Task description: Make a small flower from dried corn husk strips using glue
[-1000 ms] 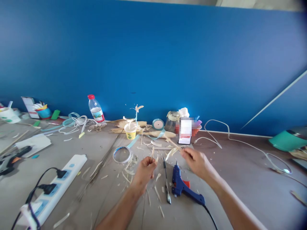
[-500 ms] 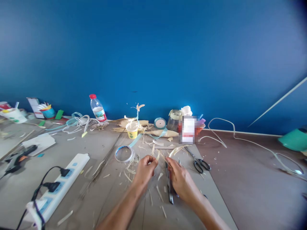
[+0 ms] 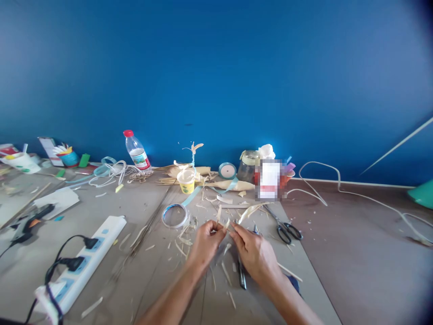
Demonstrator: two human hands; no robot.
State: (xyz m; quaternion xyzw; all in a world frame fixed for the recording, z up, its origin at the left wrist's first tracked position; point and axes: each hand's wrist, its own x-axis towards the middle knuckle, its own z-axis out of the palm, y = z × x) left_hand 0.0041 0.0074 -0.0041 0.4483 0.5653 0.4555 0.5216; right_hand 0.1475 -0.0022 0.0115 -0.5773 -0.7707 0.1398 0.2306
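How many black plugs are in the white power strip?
2: the farther plug near the far end of the power strip, the nearer plug midway along it. None appear hidden.

Wall (image 3: 216, 81): twelve o'clock, blue, upright.
Bottle (image 3: 138, 158): nine o'clock, red-capped, tilted, near the wall.
Power strip (image 3: 95, 257): eight o'clock, white, black plugs (image 3: 72, 263) in it.
Tape (image 3: 186, 220): half past seven, flat.
Jar (image 3: 246, 170): three o'clock, see-through, near the wall.
Scissors (image 3: 283, 225): four o'clock, black-handled, lying.
Cable (image 3: 339, 179): far three o'clock, white, winding.

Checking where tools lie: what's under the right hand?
Under the right hand, the lower end of a pen shows, its upper part covered. A dark blue object peeks out beside the forearm; the rest is hidden.
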